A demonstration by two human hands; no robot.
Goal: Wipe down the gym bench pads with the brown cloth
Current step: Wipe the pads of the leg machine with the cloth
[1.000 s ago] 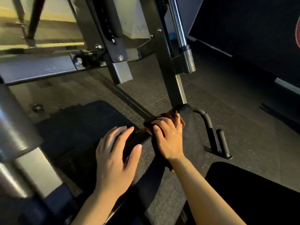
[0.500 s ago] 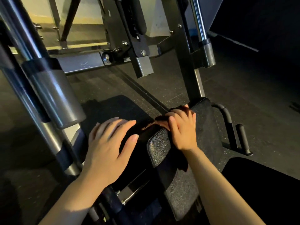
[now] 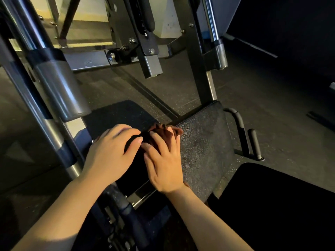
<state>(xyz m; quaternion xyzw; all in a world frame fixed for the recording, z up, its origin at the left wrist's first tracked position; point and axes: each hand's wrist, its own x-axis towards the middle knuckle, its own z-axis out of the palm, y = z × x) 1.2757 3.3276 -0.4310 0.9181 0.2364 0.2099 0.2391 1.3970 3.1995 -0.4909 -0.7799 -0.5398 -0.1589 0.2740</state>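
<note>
At the far left, thick steel guide rods [image 3: 27, 57] of a gym machine rise at a slant, one carrying a grey metal sleeve [image 3: 59, 89]. Just right of them, in the near middle, the person's left hand [image 3: 110, 153] lies palm down on the dark left edge of a black textured bench pad [image 3: 204, 147], its fingers loosely curved over that edge and holding nothing that can be seen. Touching its fingertips on the right is the right hand [image 3: 163, 163], also palm down, fingers spread and fairly straight, pressing a bunched brown cloth [image 3: 159, 131] against the pad. The cloth sits at the pad's far left corner, showing only beyond and between the right fingertips; most of it is hidden under the hand. The pad's long axis runs from near to far, tilting slightly rightward as it recedes. Nearly all of its bare surface lies to the right of the cloth and back toward the viewer, so the likely next stroke is rightward or toward the body, made by the right hand, which is the one on the cloth. Right of the pad stands a black curved handle [image 3: 241, 127], then dark rubber floor [image 3: 272, 98].
</note>
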